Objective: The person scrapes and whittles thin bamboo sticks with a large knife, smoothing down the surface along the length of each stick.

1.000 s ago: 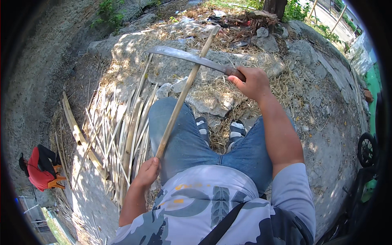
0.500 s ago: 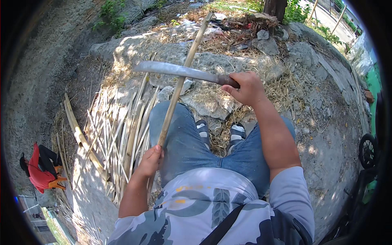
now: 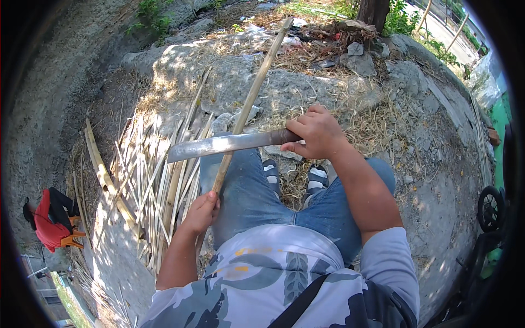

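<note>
My left hand [image 3: 200,212] is closed round the lower part of a long bamboo strip [image 3: 253,94], which slants up and away to the right past my left knee. A machete [image 3: 219,145] with a broad grey blade and brown handle is gripped in my right hand [image 3: 315,133]. Its blade lies across the strip, pointing left, a short way above my left hand. Whether the edge bites into the bamboo I cannot tell. Many thin split strips [image 3: 145,169] lie in a loose pile left of my leg.
Thicker bamboo pieces [image 3: 104,169] lie left of the pile. A person in red [image 3: 49,227] sits on an orange chair at far left. Dry shavings [image 3: 361,126] and rubble cover the ground ahead, near a tree trunk [image 3: 373,13]. A black wheel [image 3: 490,208] stands at far right.
The machete has come down along the bamboo strip toward my left hand, and its blade has tilted so the tip points lower left. My left hand keeps its hold in nearly the same place.
</note>
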`<state>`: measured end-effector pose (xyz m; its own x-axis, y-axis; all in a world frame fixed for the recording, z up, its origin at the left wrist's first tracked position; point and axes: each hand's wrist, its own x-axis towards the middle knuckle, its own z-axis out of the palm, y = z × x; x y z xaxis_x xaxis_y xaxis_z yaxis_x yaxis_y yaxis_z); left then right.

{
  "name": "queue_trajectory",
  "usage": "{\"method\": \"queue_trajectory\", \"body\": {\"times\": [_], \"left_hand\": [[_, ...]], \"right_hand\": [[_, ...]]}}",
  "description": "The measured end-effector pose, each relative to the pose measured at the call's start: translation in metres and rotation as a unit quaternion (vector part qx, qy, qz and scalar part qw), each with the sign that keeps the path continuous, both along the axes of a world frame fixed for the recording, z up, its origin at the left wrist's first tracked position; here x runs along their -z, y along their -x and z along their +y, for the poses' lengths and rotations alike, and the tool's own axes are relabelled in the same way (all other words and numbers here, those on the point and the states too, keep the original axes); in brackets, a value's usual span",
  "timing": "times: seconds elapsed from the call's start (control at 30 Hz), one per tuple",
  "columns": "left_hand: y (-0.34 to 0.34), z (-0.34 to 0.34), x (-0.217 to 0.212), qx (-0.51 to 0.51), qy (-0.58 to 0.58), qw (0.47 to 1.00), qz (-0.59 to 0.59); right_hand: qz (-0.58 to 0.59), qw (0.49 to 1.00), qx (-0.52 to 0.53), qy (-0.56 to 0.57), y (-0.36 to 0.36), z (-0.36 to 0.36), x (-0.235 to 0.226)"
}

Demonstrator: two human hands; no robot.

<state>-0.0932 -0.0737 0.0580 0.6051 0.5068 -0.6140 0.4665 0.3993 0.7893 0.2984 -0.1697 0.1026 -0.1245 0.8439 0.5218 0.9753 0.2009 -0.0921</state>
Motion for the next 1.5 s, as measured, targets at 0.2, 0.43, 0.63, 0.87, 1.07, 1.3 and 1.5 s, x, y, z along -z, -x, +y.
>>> {"method": "queue_trajectory", "body": {"times": [0.2,0.43,0.63,0.87,1.07,1.3,1.5], "left_hand": [[-0.007,-0.009,0.004,0.009,-0.088,0.996,-0.024],[0.001,-0.002,0.005,0.006,-0.004,1.000,-0.016],[0.000,-0.005,0.014,0.012,-0.068,0.997,-0.043],[-0.001,-0.001,0.015,0.000,-0.045,0.999,-0.031],[0.001,-0.003,0.009,-0.006,-0.017,0.999,-0.031],[0.001,-0.007,0.009,-0.011,-0.063,0.997,-0.035],[0.001,0.002,0.012,0.004,-0.006,0.999,-0.040]], "right_hand": [[0.108,0.993,0.034,-0.018,-0.031,0.001,0.008],[0.038,0.998,0.052,-0.014,-0.006,-0.006,0.004],[-0.013,0.996,-0.078,-0.048,0.013,0.006,0.003],[0.030,0.994,0.098,0.025,-0.020,0.000,0.006],[0.011,0.999,0.024,-0.035,0.001,-0.001,0.007],[-0.035,0.996,-0.081,-0.028,0.002,0.010,0.007],[0.023,0.993,0.105,-0.039,-0.022,0.001,0.013]]}}
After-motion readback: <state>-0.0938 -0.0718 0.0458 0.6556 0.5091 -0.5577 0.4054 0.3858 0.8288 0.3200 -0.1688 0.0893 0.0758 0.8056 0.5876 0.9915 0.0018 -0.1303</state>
